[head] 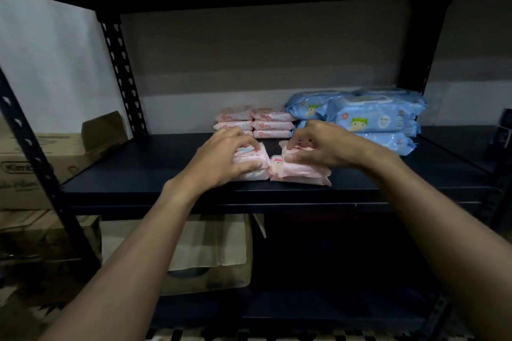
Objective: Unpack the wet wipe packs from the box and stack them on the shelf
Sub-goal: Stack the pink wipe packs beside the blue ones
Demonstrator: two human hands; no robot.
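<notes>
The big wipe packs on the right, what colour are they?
The big wipe packs are light blue; the head view shows it.

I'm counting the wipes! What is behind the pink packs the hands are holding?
Farther back on the shelf sit more pink packs in two small piles, blue packs beside them. The left hand hides part of the bottom row.

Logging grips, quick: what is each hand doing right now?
Left hand: grips the left pink packs.
Right hand: grips the right pink packs.
</notes>
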